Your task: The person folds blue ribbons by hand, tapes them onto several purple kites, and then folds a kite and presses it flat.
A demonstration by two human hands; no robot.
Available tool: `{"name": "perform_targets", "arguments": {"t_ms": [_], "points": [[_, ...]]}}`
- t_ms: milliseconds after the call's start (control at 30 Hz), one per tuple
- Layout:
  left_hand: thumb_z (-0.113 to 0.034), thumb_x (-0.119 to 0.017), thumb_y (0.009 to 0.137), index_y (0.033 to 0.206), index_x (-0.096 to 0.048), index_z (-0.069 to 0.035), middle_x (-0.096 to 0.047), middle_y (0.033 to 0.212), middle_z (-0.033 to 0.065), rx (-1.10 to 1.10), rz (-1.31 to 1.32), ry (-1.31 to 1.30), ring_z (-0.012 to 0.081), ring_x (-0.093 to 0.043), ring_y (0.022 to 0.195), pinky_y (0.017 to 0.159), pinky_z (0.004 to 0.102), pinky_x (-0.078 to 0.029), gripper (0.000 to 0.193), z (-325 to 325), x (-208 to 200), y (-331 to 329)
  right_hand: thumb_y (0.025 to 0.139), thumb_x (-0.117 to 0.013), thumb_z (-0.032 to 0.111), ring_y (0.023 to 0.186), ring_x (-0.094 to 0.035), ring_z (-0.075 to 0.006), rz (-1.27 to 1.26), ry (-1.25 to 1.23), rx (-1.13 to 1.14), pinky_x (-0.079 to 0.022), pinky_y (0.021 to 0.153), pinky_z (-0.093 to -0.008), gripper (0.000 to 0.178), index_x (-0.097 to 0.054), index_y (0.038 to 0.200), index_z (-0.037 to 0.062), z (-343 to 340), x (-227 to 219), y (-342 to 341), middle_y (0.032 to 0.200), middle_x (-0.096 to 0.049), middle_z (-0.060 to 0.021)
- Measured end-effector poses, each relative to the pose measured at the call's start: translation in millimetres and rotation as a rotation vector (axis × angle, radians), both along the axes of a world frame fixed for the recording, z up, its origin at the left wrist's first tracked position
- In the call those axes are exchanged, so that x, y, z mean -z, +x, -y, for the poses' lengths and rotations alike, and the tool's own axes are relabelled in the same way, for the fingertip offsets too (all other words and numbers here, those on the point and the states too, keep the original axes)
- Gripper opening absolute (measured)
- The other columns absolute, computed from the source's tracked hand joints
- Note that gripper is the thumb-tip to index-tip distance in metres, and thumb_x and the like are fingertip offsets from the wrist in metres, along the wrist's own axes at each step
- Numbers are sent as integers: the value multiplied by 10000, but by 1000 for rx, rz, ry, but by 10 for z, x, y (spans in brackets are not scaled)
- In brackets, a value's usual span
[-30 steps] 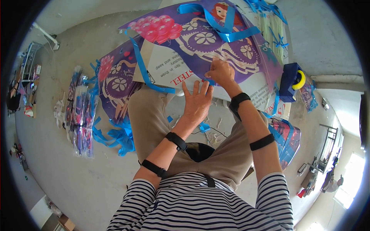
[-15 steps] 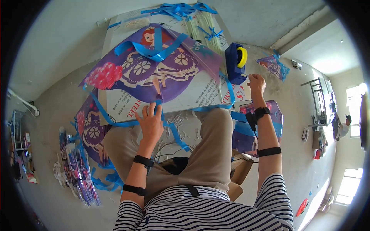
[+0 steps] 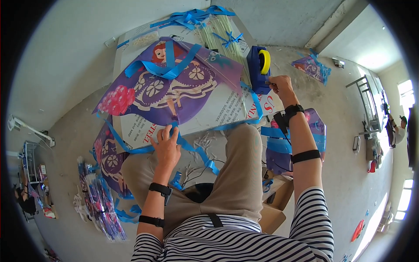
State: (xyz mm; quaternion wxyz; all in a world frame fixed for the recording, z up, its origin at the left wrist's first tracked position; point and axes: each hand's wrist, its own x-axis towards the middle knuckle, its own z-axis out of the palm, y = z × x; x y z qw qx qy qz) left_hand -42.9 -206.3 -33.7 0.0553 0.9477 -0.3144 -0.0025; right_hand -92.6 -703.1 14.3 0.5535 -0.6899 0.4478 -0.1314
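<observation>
A purple kite printed with a red-haired princess lies on a white board over my knees. Blue ribbon is looped across its upper part. My left hand is at the kite's lower tip, its fingers closed on a blue ribbon that hangs between my legs. To the right, a dark blue tape dispenser with a yellow-cored roll stands on the board's edge. My right hand pinches at the dispenser's near end, apparently on the tape end, which is too small to see clearly.
Thin pale sticks and more blue ribbon lie at the board's far end. Bundled kites are on the floor at left. At right are other kites, a cardboard box and, farther off, another person.
My right hand has moved left, from just beside the tape dispenser to its near end. My left hand stays at the kite's tip. The whole view has shifted slightly.
</observation>
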Motion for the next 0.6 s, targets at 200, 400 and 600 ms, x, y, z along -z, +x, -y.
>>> {"name": "perform_targets", "arguments": {"t_ms": [200, 400, 600], "points": [[-169, -829, 741, 1376, -530, -176, -398, 1443, 29, -11, 3, 3, 301, -368, 1343, 1040, 722, -296, 702, -67, -25, 20, 906, -672, 142, 737, -678, -161, 339, 274, -1, -505, 681, -281, 179, -690, 890, -35, -275, -18, -179, 822, -708, -111], [-166, -834, 736, 1362, -544, -172, -411, 1425, 29, 0, 0, -21, 301, -376, 1334, 1029, 725, -304, 690, -26, -30, 12, 931, -643, 94, 853, -685, -199, 496, 299, -24, -526, 788, -289, 181, -674, 948, -84, -320, 185, -287, 919, -708, -154], [-163, -837, 733, 1354, -551, -172, -411, 1423, 26, 0, 8, -22, 305, -378, 1331, 1018, 735, -308, 683, -47, -11, 22, 929, -649, 65, 882, -695, -240, 566, 343, 5, -541, 820, -309, 183, -651, 965, -115, -370, 324, -281, 928, -689, -169]]}}
